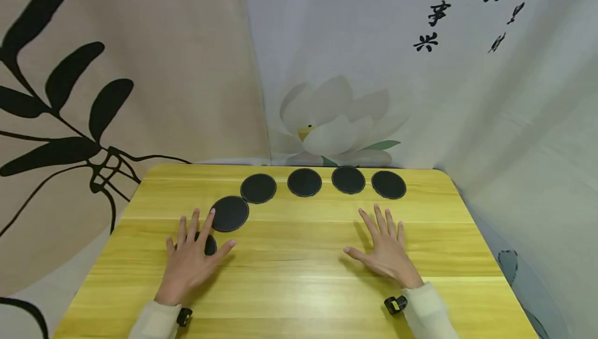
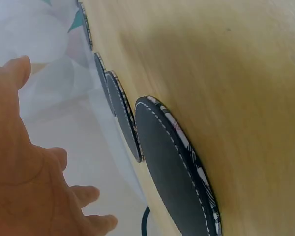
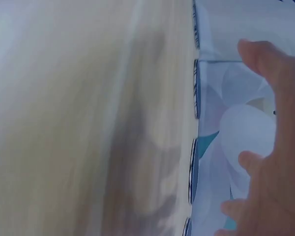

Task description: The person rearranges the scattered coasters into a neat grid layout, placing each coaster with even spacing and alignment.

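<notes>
Several round black coasters with pale stitched rims lie in a curved row on the wooden table [image 1: 299, 282]. My left hand [image 1: 189, 263], fingers spread, hovers over the nearest left coaster [image 1: 211, 245] and hides most of it. In the left wrist view a patterned edge shows on a coaster [image 2: 169, 172]. Its index fingertip overlaps the following coaster [image 1: 231, 214] in the head view. Fingers spread and holding nothing, my right hand [image 1: 388, 256] is above the table's right side, in front of the rightmost coaster [image 1: 389, 185]. A shadow lies beneath it.
Three more coasters, a left one [image 1: 258, 188], a middle one [image 1: 304, 182] and a right one [image 1: 348, 179], lie along the back edge. Behind the table hangs a pale curtain [image 1: 345, 58] with a lotus, dark leaves and black characters. Each wrist wears a small black device [image 1: 395, 304].
</notes>
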Motion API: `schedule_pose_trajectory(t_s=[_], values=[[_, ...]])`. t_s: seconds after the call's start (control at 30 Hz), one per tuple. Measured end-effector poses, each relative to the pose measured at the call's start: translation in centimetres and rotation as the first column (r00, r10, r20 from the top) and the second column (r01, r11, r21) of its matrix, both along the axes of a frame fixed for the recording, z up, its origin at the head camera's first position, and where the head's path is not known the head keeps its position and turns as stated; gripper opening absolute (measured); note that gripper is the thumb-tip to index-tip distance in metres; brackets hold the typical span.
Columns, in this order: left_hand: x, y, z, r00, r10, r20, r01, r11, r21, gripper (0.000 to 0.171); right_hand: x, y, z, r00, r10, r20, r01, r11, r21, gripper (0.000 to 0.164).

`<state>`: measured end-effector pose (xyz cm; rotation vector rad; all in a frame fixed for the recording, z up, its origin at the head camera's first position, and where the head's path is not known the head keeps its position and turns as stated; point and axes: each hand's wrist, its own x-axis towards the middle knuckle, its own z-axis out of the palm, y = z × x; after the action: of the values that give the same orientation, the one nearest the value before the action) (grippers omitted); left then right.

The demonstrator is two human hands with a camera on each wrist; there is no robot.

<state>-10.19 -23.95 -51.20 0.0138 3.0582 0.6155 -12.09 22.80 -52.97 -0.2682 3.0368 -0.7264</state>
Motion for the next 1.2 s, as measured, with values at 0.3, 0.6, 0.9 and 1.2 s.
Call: schedule_pose_trajectory(t_s=[0.3,0.6,0.9,1.2], values=[[0.3,-0.9,0.6,0.997,-0.008,0.072,0.004,0.999,0.049,0.095,-0.5,-3.2,1.0,0.994,0.091,0.067,-0.084,0.992,-0.095,0.101],[0.2,-2.0,0.8,0.997,0.003,0.08,-0.009,0.997,0.075,0.092,-0.8,-6.9,1.6,0.972,0.206,0.111,-0.187,0.969,-0.159,0.099],[-0.1,-3.0,0.9,0.99,0.027,0.141,-0.05,0.986,0.162,0.094,-0.5,-10.2,2.2,0.93,0.32,0.181,-0.251,0.912,-0.325,0.099],[-0.8,-4.9,0.7,0.987,0.116,0.108,-0.139,0.961,0.238,0.091,-0.4,-12.8,2.4,0.912,0.362,0.192,-0.256,0.87,-0.421,0.097]])
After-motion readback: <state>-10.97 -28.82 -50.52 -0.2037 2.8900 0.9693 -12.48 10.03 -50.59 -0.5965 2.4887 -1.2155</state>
